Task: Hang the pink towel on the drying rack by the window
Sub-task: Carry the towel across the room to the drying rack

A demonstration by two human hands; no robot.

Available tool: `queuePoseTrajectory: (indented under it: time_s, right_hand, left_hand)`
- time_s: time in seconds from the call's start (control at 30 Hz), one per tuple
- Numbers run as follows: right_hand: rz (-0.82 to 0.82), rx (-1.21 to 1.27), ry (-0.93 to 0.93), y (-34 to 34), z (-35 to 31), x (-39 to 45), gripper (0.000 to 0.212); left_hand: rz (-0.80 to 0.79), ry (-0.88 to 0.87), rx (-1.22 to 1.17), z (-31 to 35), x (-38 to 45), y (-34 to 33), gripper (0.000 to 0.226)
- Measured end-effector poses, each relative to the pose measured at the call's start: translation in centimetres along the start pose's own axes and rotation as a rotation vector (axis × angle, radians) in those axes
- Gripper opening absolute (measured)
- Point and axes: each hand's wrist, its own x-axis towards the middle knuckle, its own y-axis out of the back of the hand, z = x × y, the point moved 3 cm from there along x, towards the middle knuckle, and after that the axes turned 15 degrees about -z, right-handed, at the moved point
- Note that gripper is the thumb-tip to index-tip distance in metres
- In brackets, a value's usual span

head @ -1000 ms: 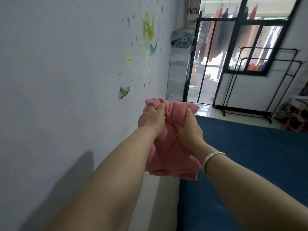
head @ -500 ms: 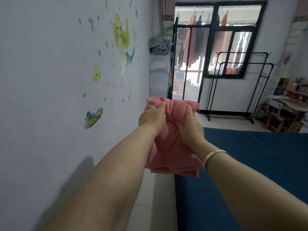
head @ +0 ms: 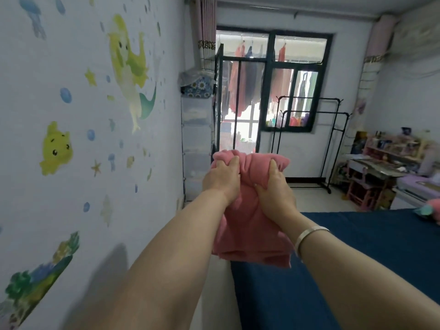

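Note:
The pink towel (head: 252,225) is bunched up and held out in front of me at chest height, its lower part hanging folded. My left hand (head: 222,179) grips its upper left part and my right hand (head: 276,191), with a silver bangle on the wrist, grips its upper right. A black metal drying rack (head: 333,139) with two bare top bars stands far ahead on the floor, under the dark-framed window (head: 297,79). The rack is well beyond my hands.
A wall with sea-creature stickers (head: 128,67) runs along my left. A blue bed (head: 357,258) fills the lower right. A stack of clear drawers (head: 196,148) stands by the open black door (head: 238,103). A cluttered pink desk (head: 381,167) sits at the right.
The view has lifted and turned right, so the rack, window and desk now show in full. Both hands keep the same hold on the towel.

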Motion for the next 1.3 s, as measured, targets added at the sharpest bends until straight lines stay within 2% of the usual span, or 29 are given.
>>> queuePoseTrajectory:
  time_s: [0.27,0.7,1.1,1.3]
  right_hand:
    - [0.037,-0.057,-0.086,-2.6,4.4,13.1,0.075]
    - [0.083,-0.090,-0.047,-3.7,12.3,39.9,0.074]
    - [0.143,-0.083,-0.097,-10.6,16.8,64.1,0.073]
    - [0.200,-0.114,-0.153,-14.4,17.6,77.1,0.070]
  left_hand:
    - [-0.044,-0.067,-0.011,-2.5,13.9,-4.1,0.021]
    - [0.010,-0.059,-0.057,-5.0,40.8,-8.8,0.023]
    - [0.038,-0.148,0.005,-13.5,65.8,-14.4,0.022]
    - [-0.030,-0.212,-0.019,-19.1,79.2,-16.0,0.014]
